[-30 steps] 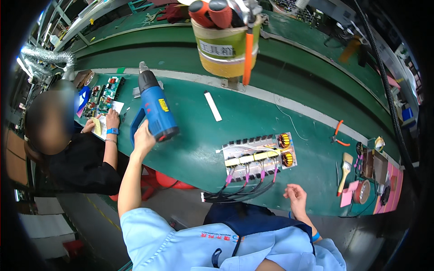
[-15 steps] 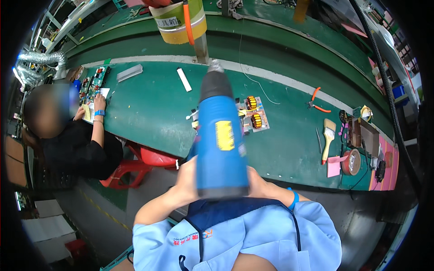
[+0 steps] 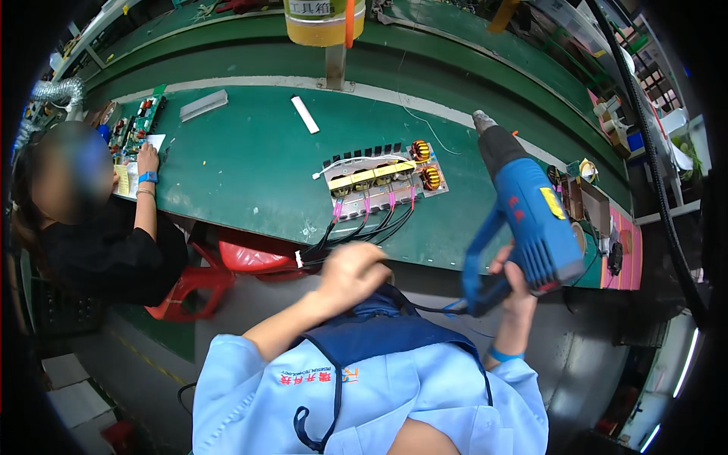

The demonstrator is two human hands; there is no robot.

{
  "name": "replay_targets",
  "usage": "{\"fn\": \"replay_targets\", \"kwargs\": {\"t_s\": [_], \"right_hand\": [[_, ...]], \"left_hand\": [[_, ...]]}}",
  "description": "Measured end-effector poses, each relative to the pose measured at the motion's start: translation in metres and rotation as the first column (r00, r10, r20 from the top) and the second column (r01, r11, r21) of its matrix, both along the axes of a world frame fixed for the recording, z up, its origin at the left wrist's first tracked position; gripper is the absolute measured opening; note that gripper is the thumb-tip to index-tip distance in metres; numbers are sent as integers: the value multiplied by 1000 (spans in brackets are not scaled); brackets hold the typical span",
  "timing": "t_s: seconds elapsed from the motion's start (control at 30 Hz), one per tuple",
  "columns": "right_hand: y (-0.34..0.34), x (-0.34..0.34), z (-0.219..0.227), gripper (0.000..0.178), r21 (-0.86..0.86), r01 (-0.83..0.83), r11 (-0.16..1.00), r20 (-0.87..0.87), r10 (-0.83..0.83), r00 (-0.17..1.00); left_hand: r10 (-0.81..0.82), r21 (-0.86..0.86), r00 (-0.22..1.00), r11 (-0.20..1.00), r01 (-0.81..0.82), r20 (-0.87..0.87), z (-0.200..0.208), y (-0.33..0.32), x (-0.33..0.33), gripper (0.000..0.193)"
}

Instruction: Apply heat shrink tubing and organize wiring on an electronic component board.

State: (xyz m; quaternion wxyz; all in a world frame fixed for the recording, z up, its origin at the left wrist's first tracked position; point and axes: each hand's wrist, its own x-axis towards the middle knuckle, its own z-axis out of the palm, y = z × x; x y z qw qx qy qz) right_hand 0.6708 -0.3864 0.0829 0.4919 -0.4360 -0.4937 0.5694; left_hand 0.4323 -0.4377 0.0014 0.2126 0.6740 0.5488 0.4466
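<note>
A blue heat gun (image 3: pixel 531 212) with a dark nozzle is held up at the right by my right hand (image 3: pixel 519 292), with fingers wrapped at its handle end. Its metal tip points away and slightly left, over the green bench. My left hand (image 3: pixel 353 273) hovers just in front of the bench edge, nearest to the black wires (image 3: pixel 383 224); its fingers look bent but are smeared by motion. Those wires run from pink sleeves on a circuit board (image 3: pixel 371 178) with yellow transformers and two ring coils (image 3: pixel 425 164). A white connector (image 3: pixel 301 258) hangs at the wires' left end.
To the left a co-worker in black (image 3: pixel 106 243) handles papers and boards on the bench (image 3: pixel 250 167). A red stool (image 3: pixel 250 256) stands below the edge. A white strip (image 3: pixel 305 114) and a metal channel (image 3: pixel 203 105) lie behind. A yellow bucket (image 3: pixel 326 29) hangs above.
The heat gun has swung from the middle to the right and tilted, uncovering the circuit board. My left hand has come away from the gun; my right hand still holds it.
</note>
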Motion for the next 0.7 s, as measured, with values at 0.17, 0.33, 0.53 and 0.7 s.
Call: {"fn": "replay_targets", "kwargs": {"t_s": [0.17, 0.33, 0.53, 0.7], "right_hand": [[-26, 38, 31, 59, 15, -300, 954, 220, 290, 931], [-38, 1, 29, 53, 92, -578, 811, 551, 443, 708], [-43, -33, 20, 55, -54, -765, 641, 771, 514, 377], [-41, -41, -5, 55, -344, -565, 750, 540, 650, 534]], "left_hand": [[418, -70, 877, 893, -445, -238, -62, -17, -69, 30], [374, -108, 916, 914, -390, -143, -88, -13, -60, 24], [413, -5, 896, 908, -420, -164, -96, -16, -59, 16], [436, 79, 887, 900, -429, -152, -85, -18, -57, 14]]}}
